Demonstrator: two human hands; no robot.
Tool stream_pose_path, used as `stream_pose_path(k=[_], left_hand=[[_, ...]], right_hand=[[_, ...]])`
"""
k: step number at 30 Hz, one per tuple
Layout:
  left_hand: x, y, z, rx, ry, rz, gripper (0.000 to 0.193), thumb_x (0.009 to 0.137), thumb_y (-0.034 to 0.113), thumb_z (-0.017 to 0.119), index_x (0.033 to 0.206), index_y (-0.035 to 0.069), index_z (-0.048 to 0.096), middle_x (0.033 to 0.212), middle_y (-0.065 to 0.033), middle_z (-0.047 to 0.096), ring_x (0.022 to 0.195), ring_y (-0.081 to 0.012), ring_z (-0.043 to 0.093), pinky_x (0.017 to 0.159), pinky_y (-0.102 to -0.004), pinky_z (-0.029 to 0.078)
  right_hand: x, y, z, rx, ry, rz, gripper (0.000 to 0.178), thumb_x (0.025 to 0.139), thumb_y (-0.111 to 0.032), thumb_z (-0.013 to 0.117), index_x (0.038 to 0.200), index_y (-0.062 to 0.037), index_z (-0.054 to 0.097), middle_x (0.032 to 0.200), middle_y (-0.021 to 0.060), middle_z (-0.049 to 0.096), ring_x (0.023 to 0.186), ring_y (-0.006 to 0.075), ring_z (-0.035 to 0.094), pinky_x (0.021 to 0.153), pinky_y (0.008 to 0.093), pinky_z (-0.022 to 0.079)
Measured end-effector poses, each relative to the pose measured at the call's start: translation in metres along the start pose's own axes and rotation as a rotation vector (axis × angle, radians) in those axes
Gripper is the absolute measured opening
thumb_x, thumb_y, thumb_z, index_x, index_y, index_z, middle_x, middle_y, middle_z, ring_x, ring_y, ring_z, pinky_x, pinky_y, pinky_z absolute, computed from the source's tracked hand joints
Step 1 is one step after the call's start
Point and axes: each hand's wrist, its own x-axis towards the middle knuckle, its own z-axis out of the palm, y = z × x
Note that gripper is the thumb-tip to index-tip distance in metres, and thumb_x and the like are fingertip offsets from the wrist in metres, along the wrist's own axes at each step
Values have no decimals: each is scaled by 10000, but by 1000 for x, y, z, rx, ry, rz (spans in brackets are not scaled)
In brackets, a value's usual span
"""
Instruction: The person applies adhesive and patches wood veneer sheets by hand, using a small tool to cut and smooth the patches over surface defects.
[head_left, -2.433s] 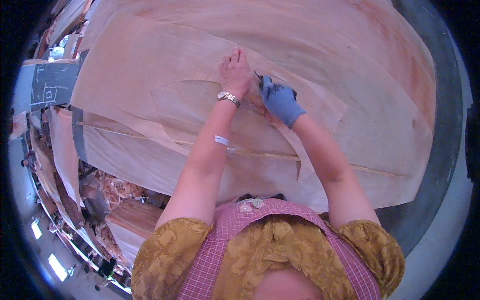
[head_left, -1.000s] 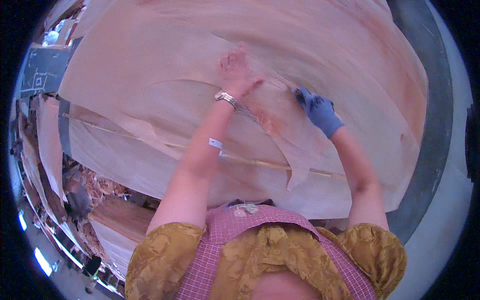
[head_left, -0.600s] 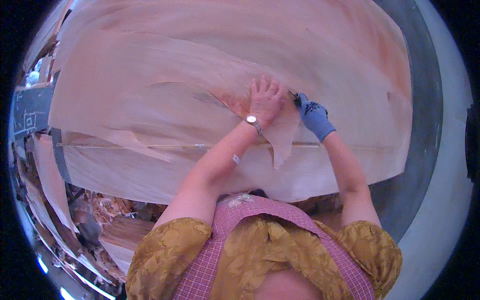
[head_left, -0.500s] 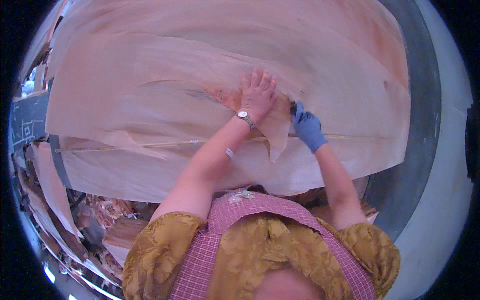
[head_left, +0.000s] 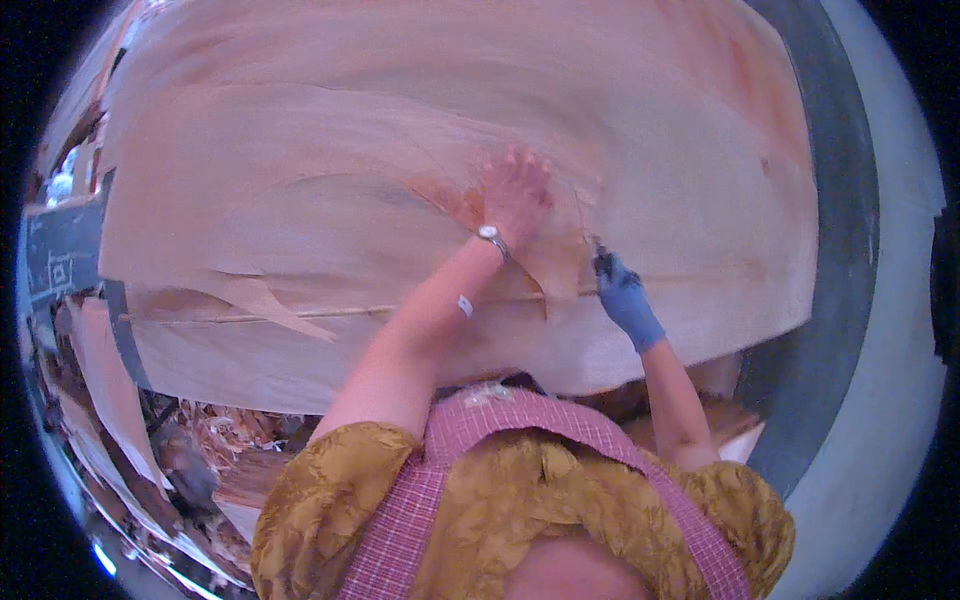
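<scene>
Large thin sheets of pale pinkish wood veneer [head_left: 380, 130] lie spread in front of me. My bare left hand [head_left: 517, 195] rests flat on the veneer with its fingers spread. A reddish-brown torn patch [head_left: 460, 207] shows just left of that hand. My right hand [head_left: 628, 305], in a blue glove, is closed round a small dark knife-like tool [head_left: 601, 258], partly hidden by the fingers. The tool's tip is at the right side of a pointed veneer flap [head_left: 560, 288], which hangs down between my two hands. Whether the tip touches the sheet is blurred.
A thin raised strip [head_left: 400, 308] crosses the near part of the veneer. Another pointed veneer piece [head_left: 275, 303] lies at the left. Dark green table edging [head_left: 845, 230] runs along the right. Wood scraps [head_left: 235, 430] lie below the near left edge.
My right hand with the dark tool has moved toward me, down along the flap's right side. My left hand stays spread on the veneer. The view has shifted slightly.
</scene>
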Motion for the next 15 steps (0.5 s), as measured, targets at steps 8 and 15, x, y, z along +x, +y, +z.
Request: stream_pose_path(k=[8,15], left_hand=[[27,-140,-57,352,5,-235,501,878,229,519,1357,92,464,1288,-96,560,1217,-279,488,1097,-590,228],[48,-205,-93,628,-383,-36,368,848,123,548,1215,93,558,1249,-107,593,1231,-282,516,1134,-594,140]], right_hand=[[81,-71,17,39,185,-316,206,980,-294,480,1053,-102,490,847,214,654,717,402,640,558,506,480],[80,-71,28,22,171,-262,171,953,-224,494,1053,-85,505,900,205,648,777,418,626,636,508,485]])
